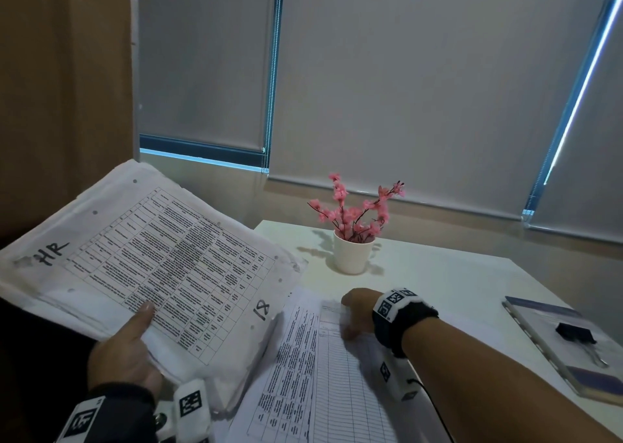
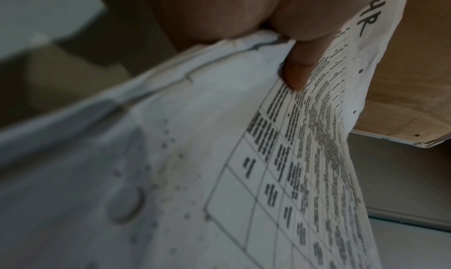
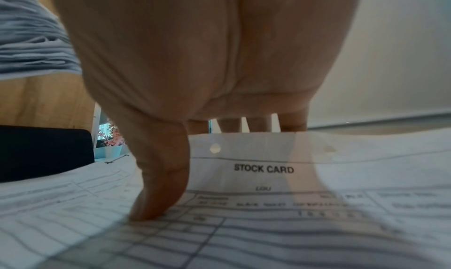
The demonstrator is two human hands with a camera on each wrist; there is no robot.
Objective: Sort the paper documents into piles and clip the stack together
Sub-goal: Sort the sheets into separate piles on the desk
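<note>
L hand [image 1: 124, 351] grasps HR stack [image 1: 151, 250], held up off table [image 1: 438, 274], thumb on top, fingers under. R hand [image 1: 357, 311] grasps stock card sheet [image 1: 340, 375]: thumb pressed on it, fingers behind its raised far edge. Well right of R fingers, binder clip [image 1: 573, 331] sits on notebook [image 1: 539, 311].

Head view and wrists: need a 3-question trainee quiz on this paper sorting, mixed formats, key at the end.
1. True or false: the left hand holds the HR stack raised, with its thumb on the top page.
2. Which title is printed on the sheet that the right hand touches? A. Stock Card B. Invoice C. Payroll
3. Short answer: what does the black binder clip lie on?
Key: 1 true; 2 A; 3 the bound booklet at the right edge of the table.
</note>
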